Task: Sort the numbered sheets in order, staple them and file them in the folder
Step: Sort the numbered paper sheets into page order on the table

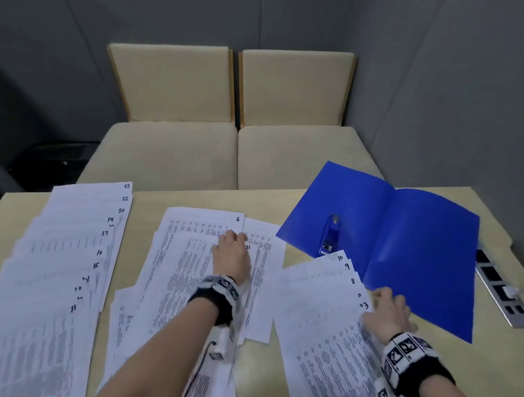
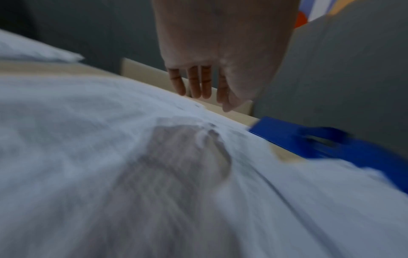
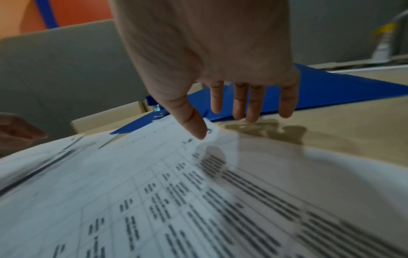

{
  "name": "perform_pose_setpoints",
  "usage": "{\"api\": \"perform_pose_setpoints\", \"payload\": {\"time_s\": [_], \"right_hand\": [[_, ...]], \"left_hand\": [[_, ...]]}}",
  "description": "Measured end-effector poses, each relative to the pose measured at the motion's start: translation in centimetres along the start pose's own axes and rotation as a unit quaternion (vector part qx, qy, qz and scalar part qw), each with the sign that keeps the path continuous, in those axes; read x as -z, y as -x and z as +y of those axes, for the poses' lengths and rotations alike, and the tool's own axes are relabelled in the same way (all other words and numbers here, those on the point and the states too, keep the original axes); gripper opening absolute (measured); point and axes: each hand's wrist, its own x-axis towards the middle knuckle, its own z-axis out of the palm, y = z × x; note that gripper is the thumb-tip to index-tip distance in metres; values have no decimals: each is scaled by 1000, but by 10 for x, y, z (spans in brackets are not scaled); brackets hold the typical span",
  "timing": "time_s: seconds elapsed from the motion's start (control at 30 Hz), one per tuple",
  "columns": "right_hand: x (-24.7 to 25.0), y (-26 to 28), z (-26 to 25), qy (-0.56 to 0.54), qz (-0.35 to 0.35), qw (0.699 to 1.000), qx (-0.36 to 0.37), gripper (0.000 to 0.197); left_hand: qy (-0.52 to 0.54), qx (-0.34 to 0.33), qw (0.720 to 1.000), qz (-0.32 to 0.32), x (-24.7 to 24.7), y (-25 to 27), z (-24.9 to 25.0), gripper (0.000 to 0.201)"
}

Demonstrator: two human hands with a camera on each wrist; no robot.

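Three groups of numbered sheets lie on the table (image 1: pixel 210 198). A left fan (image 1: pixel 68 260) shows 11 to 23. On the middle pile (image 1: pixel 186 255), topped by sheet 6 with sheet 21 beside it, my left hand (image 1: pixel 233 237) lies with straight fingers (image 2: pixel 195 83). A right fan (image 1: pixel 324 298) shows 10, 9, 8 and a front sheet marked 3. My right hand (image 1: pixel 387 307) is at that sheet's top right corner (image 3: pixel 212 134); the thumb (image 3: pixel 194 122) touches it and the other fingers (image 3: pixel 251 104) point straight down past the edge. The blue folder (image 1: pixel 414 252) lies open with a blue stapler (image 1: pixel 330 236) on it.
A power strip (image 1: pixel 499 292) is set in the table at the right edge. A beige sofa (image 1: pixel 236 155) stands behind the table against grey walls. Bare tabletop shows between the piles and right of the folder.
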Motion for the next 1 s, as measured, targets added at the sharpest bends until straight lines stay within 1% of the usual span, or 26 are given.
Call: {"api": "perform_pose_setpoints", "payload": {"time_s": [0.03,0.1,0.17,0.23,0.33,0.4,0.53,0.6,0.63,0.73,0.77,0.8,0.87,1.0], "right_hand": [[-3,0,-6,3,11,1000,6,47],[-11,0,-16,-7,14,1000,7,48],[-18,0,-21,-12,10,1000,-2,51],[-21,1,-22,4,10,1000,-1,57],[-22,-1,-18,21,1,1000,13,65],[-19,-2,-15,16,-5,1000,15,67],[-12,-5,-6,-7,-15,999,37,73],[-9,-7,-3,-6,-20,999,49,73],[-8,-9,-1,-5,-25,998,52,73],[-5,-15,-2,-12,-45,997,55,71],[-3,-16,-3,-14,-52,997,52,70],[-2,-18,-3,-18,-59,997,49,68],[-1,-19,-5,-31,-67,996,48,64],[0,-20,-5,-43,-80,994,59,65]], "left_hand": [[-13,29,999,-7,6,-14,-13,37],[-35,52,998,-29,15,-40,-33,42],[-53,50,996,-55,18,-64,-45,49],[-69,47,992,-95,21,-84,-53,61],[-111,27,976,-185,24,-108,-60,84],[-132,10,969,-209,25,-116,-62,93],[-186,-25,967,-172,27,-122,-64,93],[-199,-50,969,-135,28,-119,-65,84],[-201,-66,971,-110,28,-116,-65,74],[-158,-108,981,-27,33,-106,-67,28],[-138,-114,984,-8,36,-102,-68,18],[-120,-120,985,9,41,-98,-68,11],[-89,-136,986,39,53,-91,-69,8],[-70,-154,982,85,83,-74,-72,14]]}}
